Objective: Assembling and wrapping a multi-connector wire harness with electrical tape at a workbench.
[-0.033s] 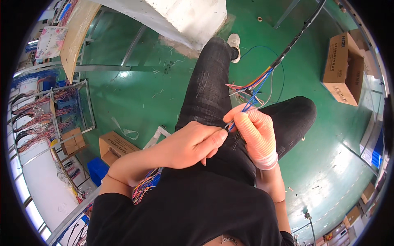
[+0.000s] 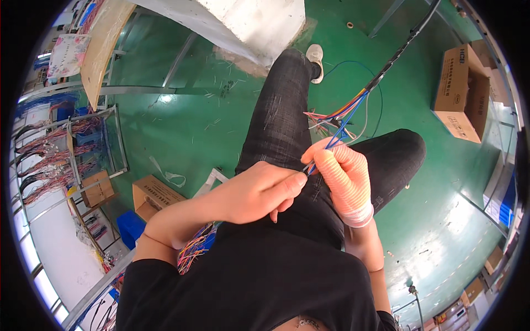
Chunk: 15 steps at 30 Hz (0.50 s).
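My right hand (image 2: 345, 179), in a ribbed pinkish-orange glove, pinches blue wires (image 2: 334, 142) above my lap. These wires come down from a wire harness (image 2: 381, 77) wrapped in black, which slants in from the upper right. Its other loose wires (image 2: 326, 117), red, orange and pink among them, fan out above the glove. My bare left hand (image 2: 265, 193) is closed, thumb against fingers, right beside the short wire ends (image 2: 311, 167) under the right fingertips. What it grips is hidden behind the thumb.
An open cardboard box (image 2: 462, 94) stands on the green floor at the right. Another carton (image 2: 154, 196) and a blue bin (image 2: 130, 227) are at the left. A rack (image 2: 118, 138) with hung wire bundles lies beyond them. A white pillar (image 2: 248, 25) rises ahead of my knee.
My left hand has tilted very slightly, and the dark piece at its fingertips shows less. The right hand keeps its pinch on the wires.
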Tool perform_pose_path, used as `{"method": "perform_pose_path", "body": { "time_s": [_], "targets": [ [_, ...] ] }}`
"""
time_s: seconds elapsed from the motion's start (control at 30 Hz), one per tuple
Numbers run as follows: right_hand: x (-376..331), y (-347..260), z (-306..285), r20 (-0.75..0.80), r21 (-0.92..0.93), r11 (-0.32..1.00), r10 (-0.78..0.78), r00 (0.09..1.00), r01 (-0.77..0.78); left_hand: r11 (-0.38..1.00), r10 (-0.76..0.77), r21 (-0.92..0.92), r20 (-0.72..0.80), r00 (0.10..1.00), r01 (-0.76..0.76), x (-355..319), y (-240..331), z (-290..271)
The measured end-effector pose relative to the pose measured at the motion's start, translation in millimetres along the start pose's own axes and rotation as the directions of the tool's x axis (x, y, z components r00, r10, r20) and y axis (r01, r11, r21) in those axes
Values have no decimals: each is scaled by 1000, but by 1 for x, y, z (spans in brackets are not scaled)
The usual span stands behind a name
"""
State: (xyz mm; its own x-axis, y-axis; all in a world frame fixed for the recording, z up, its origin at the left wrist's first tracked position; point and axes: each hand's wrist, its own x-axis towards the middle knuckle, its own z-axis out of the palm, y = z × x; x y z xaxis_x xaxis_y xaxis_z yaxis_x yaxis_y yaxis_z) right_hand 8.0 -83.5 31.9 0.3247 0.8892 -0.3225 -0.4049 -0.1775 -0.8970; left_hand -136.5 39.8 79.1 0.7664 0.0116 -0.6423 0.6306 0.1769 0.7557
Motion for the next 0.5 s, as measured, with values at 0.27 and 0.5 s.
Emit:
{"method": "perform_pose_path", "body": {
  "time_s": [0.27,0.5],
  "targets": [
    [3,-2,9,-38,83,995,-44,998,47,621,8,-782,72,997,52,10,-23,-9],
    [3,-1,8,-78,23,999,-39,996,41,733,18,-680,15,1000,-3,15,-20,-5]
  ]
}}
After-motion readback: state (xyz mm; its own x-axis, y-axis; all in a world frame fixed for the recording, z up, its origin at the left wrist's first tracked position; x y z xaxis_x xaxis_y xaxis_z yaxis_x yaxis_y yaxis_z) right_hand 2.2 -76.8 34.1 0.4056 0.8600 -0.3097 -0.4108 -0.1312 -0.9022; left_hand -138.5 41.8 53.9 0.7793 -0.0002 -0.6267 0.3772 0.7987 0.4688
